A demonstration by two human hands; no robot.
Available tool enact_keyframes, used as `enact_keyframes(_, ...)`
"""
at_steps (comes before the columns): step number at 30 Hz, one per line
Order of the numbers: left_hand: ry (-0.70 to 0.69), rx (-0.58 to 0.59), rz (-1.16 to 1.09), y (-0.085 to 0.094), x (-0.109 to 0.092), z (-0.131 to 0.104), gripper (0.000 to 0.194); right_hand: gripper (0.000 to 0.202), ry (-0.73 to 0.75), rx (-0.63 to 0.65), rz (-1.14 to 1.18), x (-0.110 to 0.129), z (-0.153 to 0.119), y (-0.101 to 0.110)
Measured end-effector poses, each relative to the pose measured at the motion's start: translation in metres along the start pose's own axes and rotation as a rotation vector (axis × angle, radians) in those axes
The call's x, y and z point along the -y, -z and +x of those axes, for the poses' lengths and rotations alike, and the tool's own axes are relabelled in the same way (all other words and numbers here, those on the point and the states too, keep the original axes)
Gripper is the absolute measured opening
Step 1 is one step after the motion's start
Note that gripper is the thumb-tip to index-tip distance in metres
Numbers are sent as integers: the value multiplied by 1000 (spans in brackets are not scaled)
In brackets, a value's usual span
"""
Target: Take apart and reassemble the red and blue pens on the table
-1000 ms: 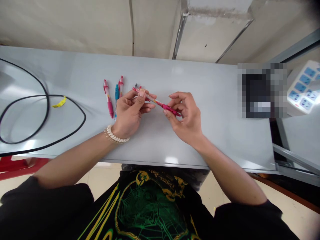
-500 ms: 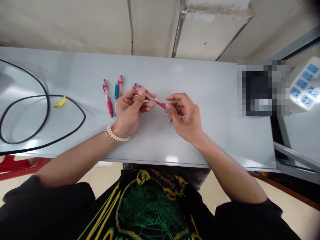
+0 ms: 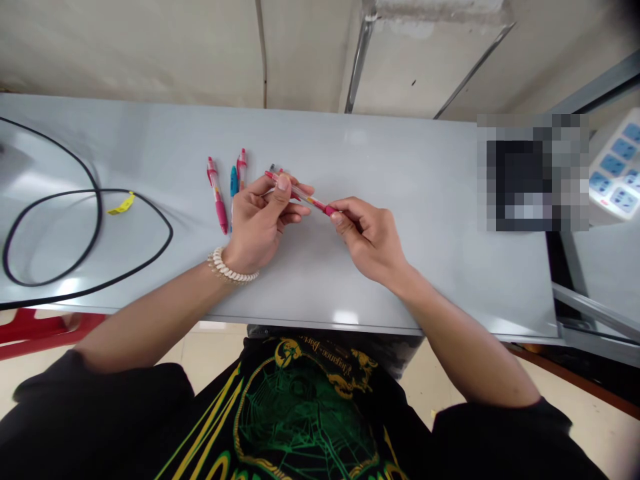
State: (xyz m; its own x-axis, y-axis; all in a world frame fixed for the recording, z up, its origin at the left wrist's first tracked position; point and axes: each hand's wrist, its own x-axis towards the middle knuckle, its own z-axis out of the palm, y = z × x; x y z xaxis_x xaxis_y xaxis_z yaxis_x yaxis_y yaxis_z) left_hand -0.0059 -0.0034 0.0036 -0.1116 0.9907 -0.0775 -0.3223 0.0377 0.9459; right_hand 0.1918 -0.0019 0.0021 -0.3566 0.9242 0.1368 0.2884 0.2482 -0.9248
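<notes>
My left hand [image 3: 260, 223] grips the upper barrel of a pink pen [image 3: 305, 197], thumb on top, above the grey table [image 3: 425, 200]. My right hand [image 3: 373, 237] pinches the pen's pink grip end between thumb and fingers. The pen slants from upper left down to the right between both hands. Just left of my left hand lie a pink pen [image 3: 217, 197], a blue pen [image 3: 233, 187] and another pink pen [image 3: 242, 167] on the table. More pen ends peek out behind my left fingers.
A black cable [image 3: 95, 220] loops over the table's left part, with a yellow tag [image 3: 121, 204] on it. A white power strip [image 3: 617, 180] sits at the far right beside a blurred dark patch [image 3: 533, 173]. Something red [image 3: 35, 330] shows below the table's left edge.
My right hand has slid leftward along the pen and closed over its pink grip end, hiding most of it. My left hand has kept its hold in place.
</notes>
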Motion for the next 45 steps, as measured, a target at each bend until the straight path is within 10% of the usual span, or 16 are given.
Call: enact_keyframes(45, 3, 102, 46, 1, -3, -1, 27, 54, -73, 240, 162, 8, 3, 1)
